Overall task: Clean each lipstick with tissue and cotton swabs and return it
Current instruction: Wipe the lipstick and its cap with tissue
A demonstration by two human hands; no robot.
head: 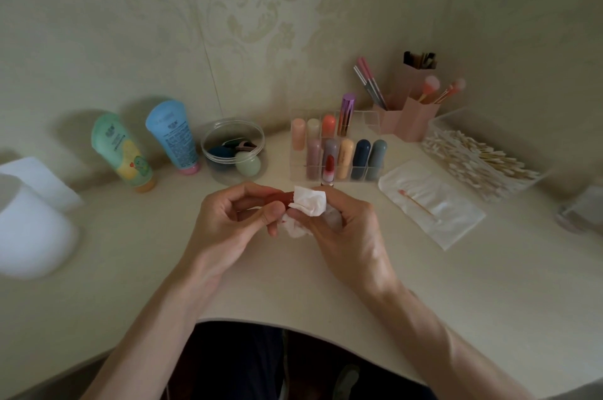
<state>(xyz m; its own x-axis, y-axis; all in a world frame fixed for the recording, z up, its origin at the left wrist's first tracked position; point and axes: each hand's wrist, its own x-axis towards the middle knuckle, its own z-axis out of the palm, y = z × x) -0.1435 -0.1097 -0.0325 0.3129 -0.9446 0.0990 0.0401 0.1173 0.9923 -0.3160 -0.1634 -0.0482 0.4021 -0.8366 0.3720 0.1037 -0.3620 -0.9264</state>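
Damask-patterned cream wallpaper (261, 7) is seen behind a pale desk (130, 252) in the head view. Print is carried on a green tube (122, 151) and a blue tube (174, 135), both stood cap-down far to the left of the grip and beyond it, but the lettering is too blurred to be read. No other writing can be made out.

Above the middle of the desk, a red lipstick (287, 197) is gripped by the left hand (235, 213), with the fingers curled round its body. Its right end is wrapped in a crumpled white tissue (310, 203), which is pinched between the thumb and fingers of the right hand (342, 230). Red smears are shown on the lower fold of the tissue. Both hands are closed firmly, and the two sets of fingertips nearly meet.

Just beyond the grip, a clear acrylic organizer (370, 167) is filled with upright lipsticks in pink, cream, orange, blue and grey, and a purple lipstick (346, 114) stands tallest at its back. To the left of it, a round clear jar (233, 151) is packed with makeup sponges. To the right of the grip, a stained cotton swab (419, 205) is laid on a white pad (456, 220), and beyond that a clear box of cotton swabs (476, 161) and pink brush holders (414, 119) are set.
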